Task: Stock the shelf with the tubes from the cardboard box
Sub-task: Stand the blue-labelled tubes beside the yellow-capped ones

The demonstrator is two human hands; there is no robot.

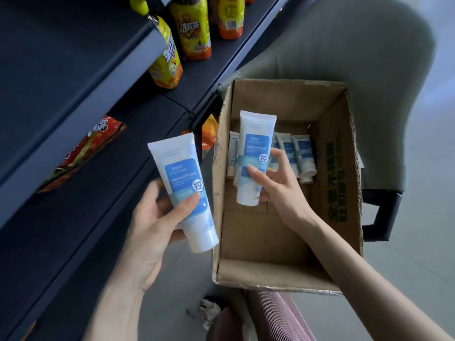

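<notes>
My left hand (157, 217) grips a white and blue tube (182, 183) by its lower half, cap end pointing down, just left of the cardboard box (337, 183). Over the open box, my right hand (275, 185) holds a second matching tube (254, 153) between thumb and fingers, cap end down. Several more tubes (299, 153) lie at the far end of the box floor. The dark shelf (81, 193) stretches along the left, its nearest tier bare in front of my left hand.
Yellow iced-tea bottles (192, 28) stand on an upper shelf tier. A red snack bag (83, 151) lies on a middle tier and an orange packet (209, 131) sits by the box's corner. The box rests on a grey chair (369, 57). My knees show below.
</notes>
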